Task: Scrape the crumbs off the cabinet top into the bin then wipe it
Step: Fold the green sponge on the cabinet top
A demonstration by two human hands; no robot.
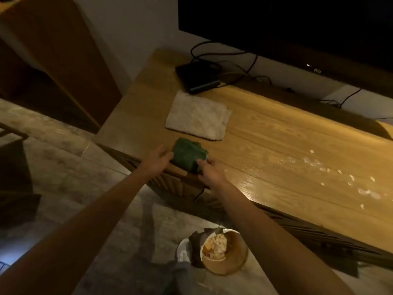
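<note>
A folded green cloth lies at the front edge of the wooden cabinet top. My left hand touches the cloth's left side with its fingers spread. My right hand has its fingertips on the cloth's right corner. Whether either hand grips it is unclear. Pale crumbs are scattered over the right part of the top. A round bin with scraps inside stands on the floor below the cabinet's front.
A folded white cloth lies behind the green one. Behind that sits a black box with cables, under a dark TV screen. My shoe is next to the bin. A wooden cupboard stands at the left.
</note>
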